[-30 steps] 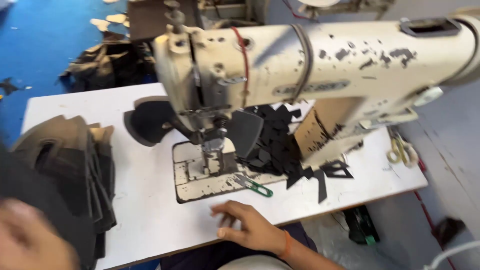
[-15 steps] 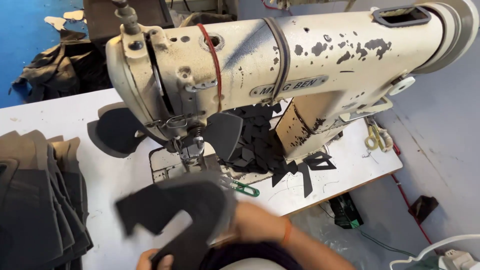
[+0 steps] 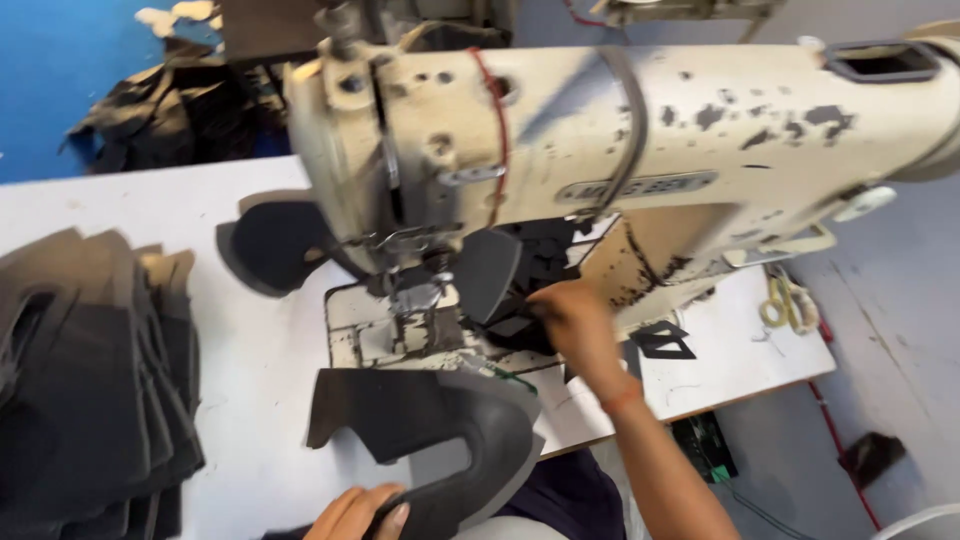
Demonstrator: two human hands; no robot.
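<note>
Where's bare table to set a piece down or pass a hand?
Free: white table between the dark stack and the needle plate; also the right end near the scissors. Crowded: behind the needle, where the right hand reaches into black pieces.

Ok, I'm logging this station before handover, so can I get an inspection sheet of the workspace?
Surface: white worktable, scuffed.
Job's things: dark curved cut piece; small black pieces behind the needle.
Clutter: stack of dark cut pieces; yellow-handled scissors.
Hands: left hand holds the curved piece; right hand reaches into the small pieces.
Cables: thin cable on the floor.
Surroundings: chipped cream sewing machine; blue floor.
</note>
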